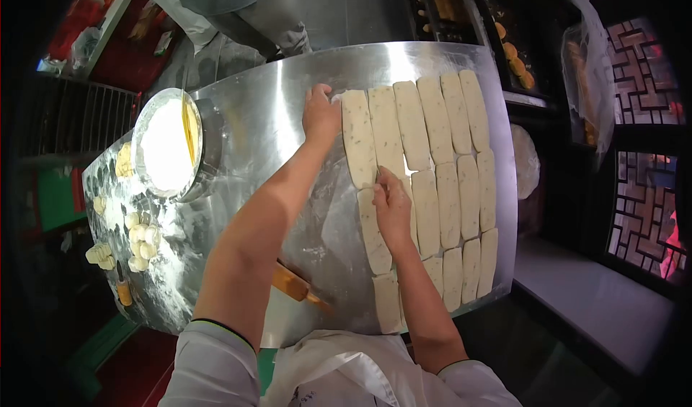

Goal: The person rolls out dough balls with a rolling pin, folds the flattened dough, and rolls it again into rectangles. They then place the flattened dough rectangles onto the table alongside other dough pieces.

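Flat dough strips [386,126] with dark flecks lie side by side in three rows on the steel table [245,119]. My left hand [321,115] is at the top left corner of the leftmost strip [357,130], fingers curled by its edge. At that strip's lower end, my right hand [392,204] has its thumb and fingers drawn together near the gap between strips. Whether either hand grips the dough is too small to make out. Below my left forearm is a wooden rolling pin [290,282], partly hidden.
A bowl of flour [164,144] with a yellow tool stands on the left, above scattered flour and small dough pieces [143,241]. A scraper [125,292] lies at the lower left edge. Another person [238,3] stands beyond the table. Trays of bread [513,57] are at the right back.
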`<action>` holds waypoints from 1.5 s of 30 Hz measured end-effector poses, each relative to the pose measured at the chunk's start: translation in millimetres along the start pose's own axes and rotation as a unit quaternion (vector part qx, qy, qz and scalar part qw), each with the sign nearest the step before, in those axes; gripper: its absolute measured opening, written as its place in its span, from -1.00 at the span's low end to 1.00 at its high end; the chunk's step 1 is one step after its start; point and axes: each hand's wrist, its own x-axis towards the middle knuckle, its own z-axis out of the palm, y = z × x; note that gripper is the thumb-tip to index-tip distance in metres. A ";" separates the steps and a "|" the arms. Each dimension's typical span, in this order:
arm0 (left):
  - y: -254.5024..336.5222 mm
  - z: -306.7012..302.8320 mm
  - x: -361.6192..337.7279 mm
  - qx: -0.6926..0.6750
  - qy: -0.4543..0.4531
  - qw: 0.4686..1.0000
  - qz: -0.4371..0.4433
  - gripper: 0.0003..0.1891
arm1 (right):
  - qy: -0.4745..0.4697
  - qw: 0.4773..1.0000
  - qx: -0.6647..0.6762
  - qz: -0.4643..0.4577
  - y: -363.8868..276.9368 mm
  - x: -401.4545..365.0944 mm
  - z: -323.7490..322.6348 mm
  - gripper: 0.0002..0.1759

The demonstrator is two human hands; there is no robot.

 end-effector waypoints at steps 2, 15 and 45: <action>-1.1 -3.7 -32.1 -0.021 -0.009 0.999 -0.033 -0.56 | -0.034 0.994 0.032 0.100 -22.0 -16.4 -26.6 -0.66; -44.9 -79.7 -171.5 -0.200 -0.032 0.977 -0.060 -0.60 | -0.084 0.939 -0.231 -0.240 -34.2 18.4 6.9 -0.30; -410.0 -354.8 -531.7 0.268 0.286 0.839 -0.378 -0.25 | -0.363 0.867 -0.336 -0.059 -69.7 -223.8 61.0 -0.44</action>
